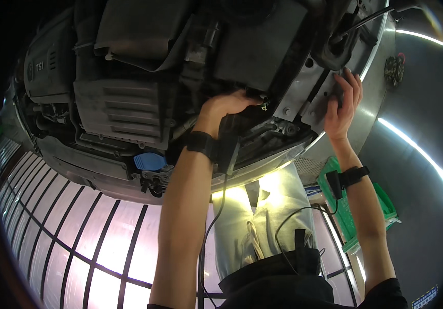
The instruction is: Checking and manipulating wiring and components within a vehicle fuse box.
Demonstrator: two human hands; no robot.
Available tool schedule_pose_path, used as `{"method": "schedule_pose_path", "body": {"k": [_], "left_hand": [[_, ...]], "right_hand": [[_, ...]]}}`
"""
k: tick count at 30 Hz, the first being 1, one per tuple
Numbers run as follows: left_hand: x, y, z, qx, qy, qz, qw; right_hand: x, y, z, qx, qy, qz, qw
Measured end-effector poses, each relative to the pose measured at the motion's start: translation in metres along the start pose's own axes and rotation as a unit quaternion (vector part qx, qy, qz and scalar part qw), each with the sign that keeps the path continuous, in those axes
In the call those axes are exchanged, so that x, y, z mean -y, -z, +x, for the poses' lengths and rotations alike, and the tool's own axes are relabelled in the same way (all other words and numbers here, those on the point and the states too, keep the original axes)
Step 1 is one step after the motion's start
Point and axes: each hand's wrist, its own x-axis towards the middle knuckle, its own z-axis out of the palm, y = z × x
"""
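Beneath me is the open engine bay of a car, with a dark engine cover (pixel 51 59) at the left and a ribbed black plastic box (pixel 121 110) beside it. My left hand (pixel 229 104) reaches in next to a large black box (pixel 260 46). Its fingers are closed together and partly hidden in shadow. A small yellowish metallic piece (pixel 264 106) shows at its fingertips; I cannot tell its kind. My right hand (pixel 342 105) rests with parted fingers on the grey metal inner edge of the fender (pixel 319 100), holding nothing.
A blue reservoir cap (pixel 150 161) sits near the front edge of the bay. A prop rod (pixel 363 23) rises at the far right. A green basket (pixel 342 206) stands beside my right forearm. Cables run from the black bands on both wrists. The floor grating (pixel 103 242) lies below left.
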Motion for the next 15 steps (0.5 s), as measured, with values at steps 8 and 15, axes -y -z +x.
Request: {"method": "schedule_pose_path", "body": {"k": [8,15], "left_hand": [[-0.002,0.007,0.001,0.068,0.066,-0.050,0.994],[-0.002,0.006,0.021,0.071,0.037,0.116,0.990]], "right_hand": [[-0.001,0.000,0.001,-0.003,0.012,0.001,1.000],[-0.006,-0.002,-0.001,-0.013,0.032,-0.001,0.999]]}}
